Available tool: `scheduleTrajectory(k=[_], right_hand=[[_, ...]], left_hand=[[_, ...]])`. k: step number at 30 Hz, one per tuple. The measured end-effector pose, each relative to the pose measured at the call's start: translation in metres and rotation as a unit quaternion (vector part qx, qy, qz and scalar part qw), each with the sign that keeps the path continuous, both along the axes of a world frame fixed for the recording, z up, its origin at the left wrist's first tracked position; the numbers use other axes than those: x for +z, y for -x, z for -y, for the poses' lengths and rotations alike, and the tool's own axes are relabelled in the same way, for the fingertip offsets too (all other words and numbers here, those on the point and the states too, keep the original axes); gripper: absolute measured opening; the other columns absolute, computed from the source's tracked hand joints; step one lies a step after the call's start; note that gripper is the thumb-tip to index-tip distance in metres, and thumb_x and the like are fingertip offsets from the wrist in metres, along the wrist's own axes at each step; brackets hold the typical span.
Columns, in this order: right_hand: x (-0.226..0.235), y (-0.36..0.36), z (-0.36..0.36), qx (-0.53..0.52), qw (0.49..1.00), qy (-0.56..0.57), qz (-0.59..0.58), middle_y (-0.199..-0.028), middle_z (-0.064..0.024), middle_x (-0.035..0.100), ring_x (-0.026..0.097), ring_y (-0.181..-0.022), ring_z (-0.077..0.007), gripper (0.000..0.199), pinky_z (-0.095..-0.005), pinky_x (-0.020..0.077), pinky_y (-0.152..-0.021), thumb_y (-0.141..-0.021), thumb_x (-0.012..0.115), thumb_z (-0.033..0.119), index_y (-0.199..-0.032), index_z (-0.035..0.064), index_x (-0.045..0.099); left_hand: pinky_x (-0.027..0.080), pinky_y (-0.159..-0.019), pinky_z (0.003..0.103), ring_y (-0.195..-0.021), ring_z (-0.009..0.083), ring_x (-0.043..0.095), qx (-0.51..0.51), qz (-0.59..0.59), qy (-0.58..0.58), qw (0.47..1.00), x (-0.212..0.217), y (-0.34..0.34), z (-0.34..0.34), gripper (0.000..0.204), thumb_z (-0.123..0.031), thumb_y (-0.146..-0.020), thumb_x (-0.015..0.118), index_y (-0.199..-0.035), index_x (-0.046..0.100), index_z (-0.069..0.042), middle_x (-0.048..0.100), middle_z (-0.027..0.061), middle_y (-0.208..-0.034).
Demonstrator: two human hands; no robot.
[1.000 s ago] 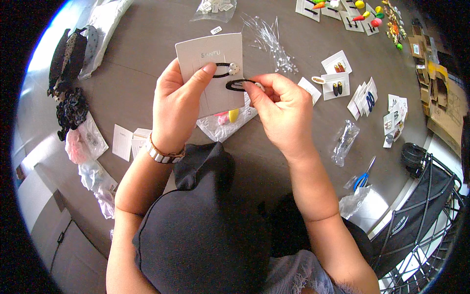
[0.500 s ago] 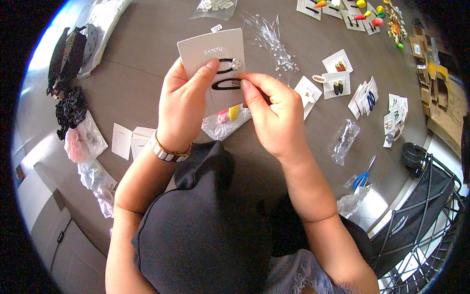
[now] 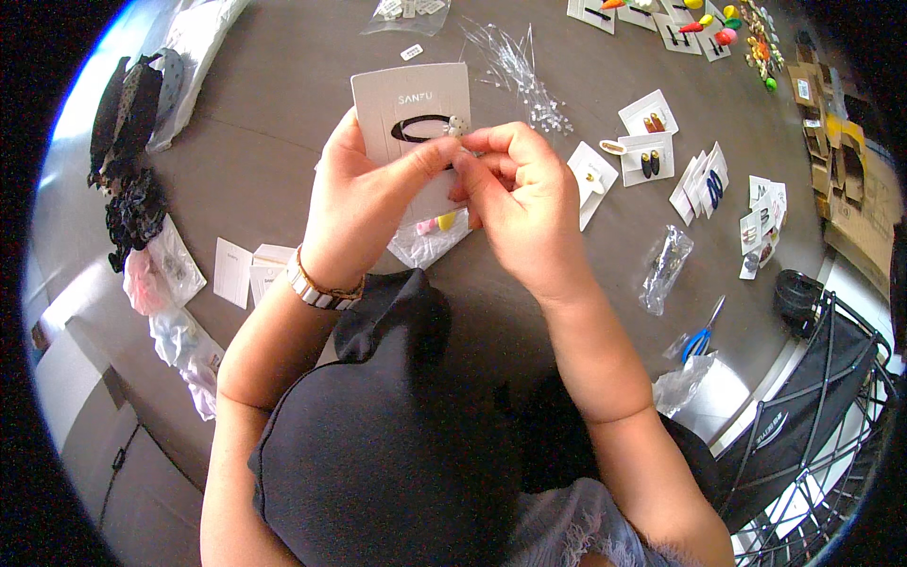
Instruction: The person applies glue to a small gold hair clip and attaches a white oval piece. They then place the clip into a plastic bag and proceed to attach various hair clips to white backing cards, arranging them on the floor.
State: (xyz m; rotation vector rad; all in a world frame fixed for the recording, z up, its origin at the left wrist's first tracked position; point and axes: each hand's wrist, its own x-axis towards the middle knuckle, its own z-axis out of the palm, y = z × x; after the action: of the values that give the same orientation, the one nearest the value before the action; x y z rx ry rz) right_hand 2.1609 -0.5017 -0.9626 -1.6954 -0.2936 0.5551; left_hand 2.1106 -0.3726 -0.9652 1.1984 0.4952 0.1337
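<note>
My left hand (image 3: 354, 213) is closed on a pale backing card (image 3: 406, 85), its thumb laid across the front. On the card sits a black oval snap hair clip (image 3: 402, 126) with a small whitish speckled ornament (image 3: 457, 124) at its right end. A second black hair clip lies just below, mostly covered by my left thumb and my right fingers. My right hand (image 3: 529, 213) pinches that lower clip at the card's right edge, fingertips touching the left thumb. Beneath the hands is a clear plastic bag (image 3: 430, 244) with pink and yellow pieces.
Blank cards (image 3: 232, 272) lie left of my wrist. Loose clear plastic fasteners (image 3: 524, 71) spread beyond the hands. Carded hair clips (image 3: 650, 156) lie to the right, near blue-handled scissors (image 3: 697, 345). Black scrunchies (image 3: 137, 217) line the left side; cardboard boxes (image 3: 855, 198) stand far right.
My left thumb has slid right and down, uncovering the upper clip and covering the lower one. The right hand has shifted slightly up and left, its fingertips now meeting the left thumb.
</note>
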Motion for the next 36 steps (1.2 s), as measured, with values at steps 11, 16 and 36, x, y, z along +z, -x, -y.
scheduleTrajectory(k=[11,16,36], right_hand=[[-0.010,-0.009,0.006,0.014,0.987,-0.097,-0.131,-0.073,-0.0032,0.061,0.054,-0.066,-0.0060,0.013,-0.0204,0.0444,-0.058,-0.079,0.064,0.010,-0.083,0.0003,0.056],[-0.015,-0.005,0.008,0.020,0.961,-0.196,-0.193,-0.080,-0.0009,0.060,0.053,-0.071,-0.0049,0.011,-0.0183,0.0437,-0.064,-0.081,0.061,0.010,-0.088,0.0014,0.058],[-0.059,-0.111,0.187,-0.424,0.880,-0.168,-0.134,-0.079,-0.0072,0.059,0.057,-0.068,-0.0138,0.010,-0.0236,0.0486,-0.059,-0.080,0.060,0.007,-0.087,0.0010,0.056]], left_hand=[[0.049,-0.070,0.025,-0.081,0.0111,0.058,-0.025,-0.005,0.070,0.997,-0.003,0.003,-0.007,0.025,-0.004,-0.077,0.064,-0.100,0.054,-0.001,0.061,0.0059,-0.090],[0.049,-0.069,0.026,-0.081,0.0118,0.059,-0.046,-0.017,0.125,0.991,-0.010,0.004,-0.013,0.023,-0.011,-0.080,0.062,-0.100,0.055,-0.001,0.061,0.0061,-0.091],[0.037,-0.085,0.040,-0.096,0.0324,0.047,-0.169,-0.068,-0.559,0.809,-0.075,0.016,-0.005,0.039,-0.016,-0.067,0.066,-0.102,0.054,-0.003,0.052,0.0145,-0.102]])
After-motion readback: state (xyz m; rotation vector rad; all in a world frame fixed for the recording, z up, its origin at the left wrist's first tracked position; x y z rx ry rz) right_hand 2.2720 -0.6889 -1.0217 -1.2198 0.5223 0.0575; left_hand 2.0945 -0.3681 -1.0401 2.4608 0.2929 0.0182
